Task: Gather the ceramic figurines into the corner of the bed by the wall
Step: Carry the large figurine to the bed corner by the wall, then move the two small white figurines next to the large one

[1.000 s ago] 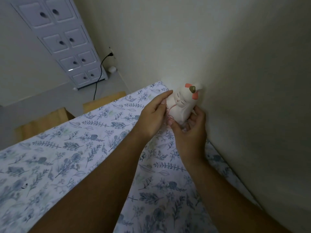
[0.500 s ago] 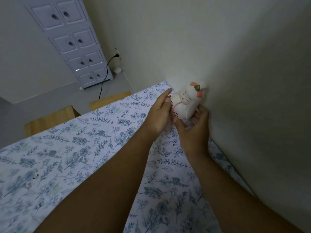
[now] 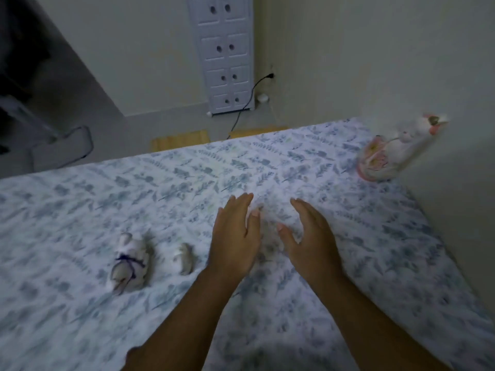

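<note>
Both forearms are running off the bottom edge of the frame. The left hand [image 3: 235, 236] and right hand [image 3: 308, 236] are hovering at centre, fingers spread, palms facing each other, gripping nothing. Motion blur is smearing the floral bed sheet [image 3: 187, 183]. At lower left a white figurine with a purple ribbon [image 3: 130, 263] is lying just beside a smaller rounded figurine [image 3: 183, 258], details hard to make out. At upper right the glossy cat figurine [image 3: 396, 153] is standing against the wall [image 3: 375, 62]. Beyond, a white drawer cabinet [image 3: 225, 54] is standing.
</note>
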The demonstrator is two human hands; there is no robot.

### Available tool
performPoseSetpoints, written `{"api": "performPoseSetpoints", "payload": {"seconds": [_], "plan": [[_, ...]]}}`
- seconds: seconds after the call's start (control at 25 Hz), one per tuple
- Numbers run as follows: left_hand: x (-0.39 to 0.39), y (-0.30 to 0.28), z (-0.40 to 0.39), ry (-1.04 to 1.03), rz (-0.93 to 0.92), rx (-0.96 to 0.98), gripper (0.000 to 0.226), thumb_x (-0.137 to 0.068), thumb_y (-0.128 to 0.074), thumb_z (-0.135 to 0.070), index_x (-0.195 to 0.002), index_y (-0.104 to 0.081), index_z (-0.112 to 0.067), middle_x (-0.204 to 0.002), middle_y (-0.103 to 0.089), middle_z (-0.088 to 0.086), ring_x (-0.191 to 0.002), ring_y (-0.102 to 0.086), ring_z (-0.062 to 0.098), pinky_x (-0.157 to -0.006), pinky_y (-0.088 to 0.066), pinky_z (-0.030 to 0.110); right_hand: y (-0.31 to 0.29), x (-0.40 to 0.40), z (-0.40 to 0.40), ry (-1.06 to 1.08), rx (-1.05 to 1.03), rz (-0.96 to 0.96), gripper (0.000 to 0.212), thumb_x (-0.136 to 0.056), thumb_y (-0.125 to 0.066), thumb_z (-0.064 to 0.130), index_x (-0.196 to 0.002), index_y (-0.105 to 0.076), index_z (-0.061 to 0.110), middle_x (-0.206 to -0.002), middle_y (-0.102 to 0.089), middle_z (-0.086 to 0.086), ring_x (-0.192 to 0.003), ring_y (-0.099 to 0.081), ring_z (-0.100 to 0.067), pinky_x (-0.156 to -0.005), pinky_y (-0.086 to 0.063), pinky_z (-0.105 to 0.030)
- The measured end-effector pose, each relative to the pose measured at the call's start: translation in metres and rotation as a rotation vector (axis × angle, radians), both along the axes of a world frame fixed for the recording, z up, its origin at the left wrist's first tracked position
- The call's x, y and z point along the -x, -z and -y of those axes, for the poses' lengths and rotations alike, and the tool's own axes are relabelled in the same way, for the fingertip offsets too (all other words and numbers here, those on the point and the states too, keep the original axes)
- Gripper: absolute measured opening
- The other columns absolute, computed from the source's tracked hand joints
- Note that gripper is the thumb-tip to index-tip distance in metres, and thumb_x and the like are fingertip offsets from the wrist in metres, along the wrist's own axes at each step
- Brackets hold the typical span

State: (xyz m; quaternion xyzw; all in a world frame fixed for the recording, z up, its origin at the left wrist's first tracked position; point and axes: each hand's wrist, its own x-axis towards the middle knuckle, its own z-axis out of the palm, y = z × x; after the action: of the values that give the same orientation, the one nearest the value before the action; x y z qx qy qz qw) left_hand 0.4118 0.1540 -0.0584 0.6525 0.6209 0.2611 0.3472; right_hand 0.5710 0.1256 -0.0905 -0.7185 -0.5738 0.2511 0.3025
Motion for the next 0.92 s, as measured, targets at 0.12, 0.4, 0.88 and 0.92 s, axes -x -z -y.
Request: {"api": "performPoseSetpoints", "payload": {"seconds": [0.12, 0.4, 0.88, 0.92], "plan": [[0.088, -0.009, 0.046, -0.093, -0.085, -0.041, 0.047, -0.106, -0.038, -0.032, -0.152, -0.039, -0.022, -0.162, -0.034, -0.004, -0.153, -0.013, 0.01, -0.124, -0.001, 0.032, -0.002, 0.077, 0.016, -0.213, -0.006, 0.071, 0.057, -0.094, -0.063, 0.039, -0.147, -0.046, 0.025, -0.154, -0.044, 0.004, -0.143, -0.036, -0.016, -0.116, -0.034, -0.042], [0.217, 0.012, 0.077, -0.285, -0.221, -0.029, 0.074, -0.098, -0.053, -0.042, -0.159, -0.019, -0.016, -0.168, -0.015, 0.003, -0.155, -0.004, 0.019, -0.125, -0.003, 0.039, 0.011, 0.195, 0.028, -0.411, 0.171, 0.085, 0.07, -0.089, -0.071, 0.033, -0.151, -0.037, 0.031, -0.162, -0.028, 0.005, -0.149, -0.023, -0.017, -0.118, -0.026, -0.036], [0.223, 0.037, 0.054, -0.275, 0.12, 0.061, 0.047, -0.081, -0.079, -0.021, -0.123, -0.058, -0.029, -0.094, -0.063, -0.022, -0.083, -0.057, -0.011, -0.065, -0.042, 0.011, 0.016, 0.185, 0.028, -0.175, 0.114, 0.02, 0.062, -0.074, -0.083, 0.013, -0.132, -0.059, 0.017, -0.131, -0.062, -0.005, -0.121, -0.056, -0.02, -0.101, -0.047, -0.032], [0.209, 0.033, 0.05, -0.233, 0.14, 0.072, 0.048, -0.081, -0.08, -0.023, -0.124, -0.059, -0.028, -0.096, -0.064, -0.021, -0.085, -0.058, -0.011, -0.066, -0.043, 0.01, 0.01, 0.171, 0.03, -0.124, 0.079, 0.037, 0.062, -0.072, -0.085, 0.017, -0.129, -0.061, 0.017, -0.125, -0.064, -0.004, -0.115, -0.058, -0.02, -0.097, -0.049, -0.032]]}}
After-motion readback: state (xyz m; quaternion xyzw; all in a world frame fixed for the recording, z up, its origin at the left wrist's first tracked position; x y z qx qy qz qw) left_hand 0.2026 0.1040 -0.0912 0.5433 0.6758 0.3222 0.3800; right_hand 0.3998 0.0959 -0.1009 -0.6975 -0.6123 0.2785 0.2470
